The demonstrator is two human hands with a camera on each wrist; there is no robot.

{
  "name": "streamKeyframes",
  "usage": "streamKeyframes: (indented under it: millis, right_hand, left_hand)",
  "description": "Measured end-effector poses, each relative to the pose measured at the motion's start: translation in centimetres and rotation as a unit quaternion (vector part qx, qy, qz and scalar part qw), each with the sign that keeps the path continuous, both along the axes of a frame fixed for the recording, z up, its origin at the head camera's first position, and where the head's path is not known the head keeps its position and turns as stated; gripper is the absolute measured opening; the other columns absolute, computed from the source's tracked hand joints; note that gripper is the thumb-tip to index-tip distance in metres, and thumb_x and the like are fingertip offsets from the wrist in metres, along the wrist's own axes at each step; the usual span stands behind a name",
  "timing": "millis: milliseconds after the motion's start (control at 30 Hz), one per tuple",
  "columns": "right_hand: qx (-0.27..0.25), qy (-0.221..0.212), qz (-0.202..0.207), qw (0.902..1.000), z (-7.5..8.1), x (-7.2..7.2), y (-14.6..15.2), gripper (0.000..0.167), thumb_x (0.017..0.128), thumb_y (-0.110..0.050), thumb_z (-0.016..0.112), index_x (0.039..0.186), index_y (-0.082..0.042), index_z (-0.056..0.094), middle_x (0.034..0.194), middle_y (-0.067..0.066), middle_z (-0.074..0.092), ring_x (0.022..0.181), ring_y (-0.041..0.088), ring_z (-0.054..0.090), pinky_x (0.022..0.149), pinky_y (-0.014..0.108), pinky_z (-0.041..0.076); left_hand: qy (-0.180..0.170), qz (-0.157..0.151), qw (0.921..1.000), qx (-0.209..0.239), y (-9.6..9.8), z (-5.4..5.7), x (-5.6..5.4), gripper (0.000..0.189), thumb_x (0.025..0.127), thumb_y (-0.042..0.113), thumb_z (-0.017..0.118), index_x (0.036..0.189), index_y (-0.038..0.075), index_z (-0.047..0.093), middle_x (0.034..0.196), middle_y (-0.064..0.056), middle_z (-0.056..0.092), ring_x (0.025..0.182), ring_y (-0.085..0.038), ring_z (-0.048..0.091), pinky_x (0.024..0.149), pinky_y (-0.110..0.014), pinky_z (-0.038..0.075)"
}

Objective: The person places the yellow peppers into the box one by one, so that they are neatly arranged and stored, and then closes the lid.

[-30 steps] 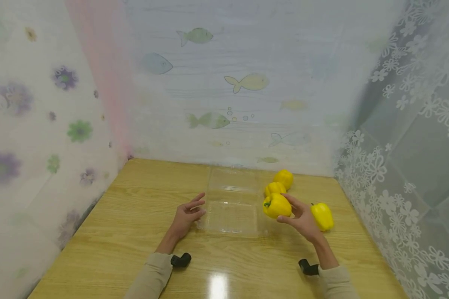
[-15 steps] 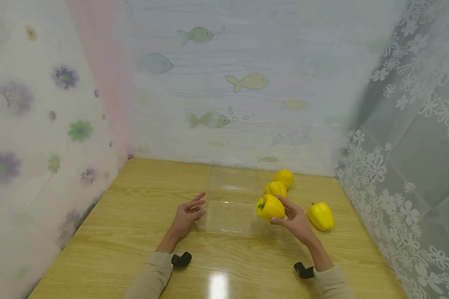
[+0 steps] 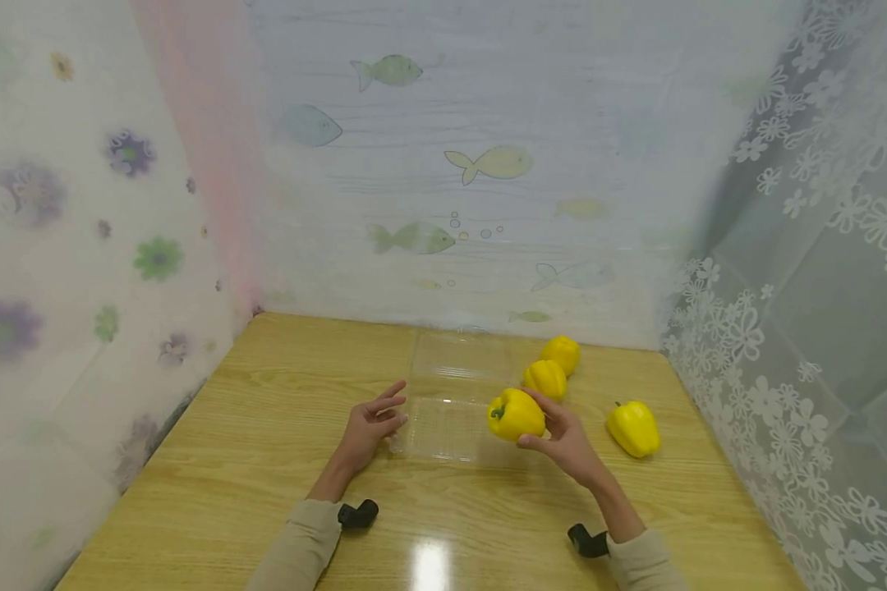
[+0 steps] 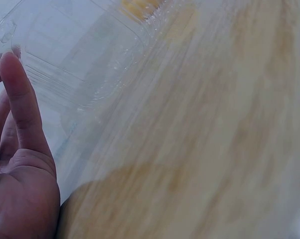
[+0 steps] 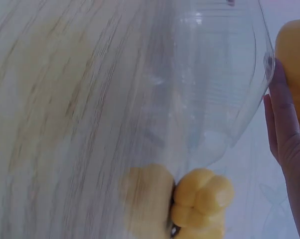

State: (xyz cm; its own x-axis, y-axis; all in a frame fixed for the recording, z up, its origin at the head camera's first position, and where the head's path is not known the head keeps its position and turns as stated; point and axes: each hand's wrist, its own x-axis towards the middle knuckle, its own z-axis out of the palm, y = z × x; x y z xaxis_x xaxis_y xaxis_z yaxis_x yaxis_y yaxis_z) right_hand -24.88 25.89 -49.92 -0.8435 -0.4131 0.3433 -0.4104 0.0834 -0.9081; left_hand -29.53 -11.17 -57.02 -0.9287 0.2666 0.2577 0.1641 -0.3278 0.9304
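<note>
My right hand [image 3: 575,450] grips a yellow bell pepper [image 3: 515,416] with a green stem, thumb below and fingers on the far side. It is over the right edge of a clear plastic clamshell container [image 3: 447,431], which lies open on the table with its lid [image 3: 458,353] folded back. In the right wrist view the held bell pepper [image 5: 293,59] is partly cut off by the frame. My left hand [image 3: 365,433] stays at the container's left edge, fingers fairly straight. A fingertip [image 4: 13,64] appears to touch the rim in the left wrist view.
Two yellow bell peppers, one nearer [image 3: 545,380] and one behind [image 3: 561,355], lie right of the container. Another bell pepper [image 3: 633,429] lies farther right on the wooden table [image 3: 288,361]. Patterned curtains [image 3: 414,164] stand behind and at both sides.
My right hand has carried the bell pepper leftward and slightly nearer me, from beside the container to over its right edge. The left hand and the other bell peppers look unmoved.
</note>
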Motion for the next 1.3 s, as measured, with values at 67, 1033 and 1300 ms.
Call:
streamKeyframes:
  millis: [67, 1033, 1300]
  right_hand:
    - [0.0, -0.005, 0.0, 1.0, 0.0, 0.0, -0.3, 0.071, 0.093, 0.004, 0.07, 0.155, 0.002, 0.036, 0.157, 0.027, 0.037, 0.129, 0.004, 0.054, 0.095, 0.025, 0.054]
    - [-0.009, -0.017, -0.02, 0.9996, -0.9, -0.9, -4.9, 0.069, 0.089, 0.001, 0.076, 0.151, -0.006, 0.046, 0.15, 0.02, 0.047, 0.118, 0.015, 0.058, 0.084, 0.031, 0.059]
    - [0.049, 0.002, -0.04, 0.998, -0.7, -1.2, -5.7, 0.07, 0.088, -0.004, 0.079, 0.151, -0.005, 0.047, 0.147, 0.015, 0.053, 0.118, 0.019, 0.058, 0.097, 0.04, 0.052]
  left_hand:
    - [0.002, 0.001, 1.0, -0.001, 0.0, 0.0, 0.0, 0.054, 0.093, -0.001, 0.071, 0.134, -0.026, 0.046, 0.161, -0.019, 0.036, 0.083, -0.002, 0.063, 0.062, -0.017, 0.052]
    - [0.012, 0.001, 0.9999, -0.001, 0.2, -0.4, 0.0, 0.05, 0.093, -0.005, 0.069, 0.132, -0.028, 0.046, 0.161, -0.024, 0.033, 0.084, -0.003, 0.065, 0.061, -0.017, 0.052]
    - [0.007, 0.005, 1.0, 0.005, 0.0, -0.2, 0.1, 0.051, 0.092, -0.005, 0.07, 0.132, -0.027, 0.047, 0.161, -0.023, 0.034, 0.085, -0.004, 0.065, 0.061, -0.017, 0.052]
